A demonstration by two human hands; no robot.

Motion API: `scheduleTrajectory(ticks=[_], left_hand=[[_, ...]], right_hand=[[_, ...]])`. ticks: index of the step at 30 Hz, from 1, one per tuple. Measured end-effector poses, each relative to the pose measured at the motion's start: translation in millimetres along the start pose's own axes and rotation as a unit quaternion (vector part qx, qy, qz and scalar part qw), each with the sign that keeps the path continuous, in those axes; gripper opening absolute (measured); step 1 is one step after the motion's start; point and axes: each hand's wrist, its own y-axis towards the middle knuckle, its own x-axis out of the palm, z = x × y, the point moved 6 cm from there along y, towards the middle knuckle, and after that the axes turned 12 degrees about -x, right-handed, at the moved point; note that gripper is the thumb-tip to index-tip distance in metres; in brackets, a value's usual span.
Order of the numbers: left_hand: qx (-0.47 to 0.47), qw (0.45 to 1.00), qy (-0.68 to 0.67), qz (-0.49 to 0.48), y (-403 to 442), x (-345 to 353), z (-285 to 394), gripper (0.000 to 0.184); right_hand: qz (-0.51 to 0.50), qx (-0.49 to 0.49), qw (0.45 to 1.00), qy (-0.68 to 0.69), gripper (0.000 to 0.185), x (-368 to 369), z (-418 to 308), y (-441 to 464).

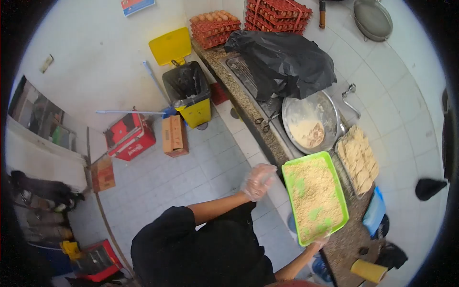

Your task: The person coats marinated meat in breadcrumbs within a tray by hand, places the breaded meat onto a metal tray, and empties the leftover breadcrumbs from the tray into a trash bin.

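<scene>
In left hand (259,182): nothing seen; half open, a bit bent | in right hand (322,240): right end of green tray (299,183); curled round it, partly hidden | over counter (345,243) edge, with crumbs (319,191) inside; long side along counter; just ahead of left hand, apart; nearer right hand, touching

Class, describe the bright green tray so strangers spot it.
Find the speckled granite counter. Below the round silver metal bowl, in the picture, is the bright green rectangular tray of beige crumbs. Its green rim separates it from the neighbouring tray of pale yellow chunks.
</scene>
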Motion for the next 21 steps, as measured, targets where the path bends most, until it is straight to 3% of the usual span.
scheduleTrajectory(ticks=[3,4,8,11,15,19,21], left_hand=[[-0.064,0.988,0.132,0.052,-40,-82,-68,0.027],[-0.098,0.980,0.163,0.052,-50,-112,-100,0.028],[-0.293,0.893,0.303,0.158,-115,-232,-221,0.035],[-0.388,0.830,0.361,0.177,-159,-307,-235,0.041],[-0.485,0.765,0.362,0.220,-192,-375,-252,0.044],[-0.522,0.739,0.355,0.235,-198,-426,-291,0.044],[-0.540,0.726,0.349,0.243,-193,-461,-305,0.043]], right_hand=[[0.086,0.046,0.995,0.035,0.057,19,-41,-76],[0.077,0.021,0.996,0.031,0.057,17,-34,-85],[0.058,-0.023,0.998,-0.005,0.056,-4,17,-120],[0.052,-0.023,0.998,0.009,0.055,33,9,-161],[0.003,-0.053,0.998,-0.016,0.053,116,-9,-191],[-0.062,-0.072,0.995,0.005,0.051,267,-34,-216],[-0.082,-0.140,0.986,-0.031,0.051,353,-38,-219]])
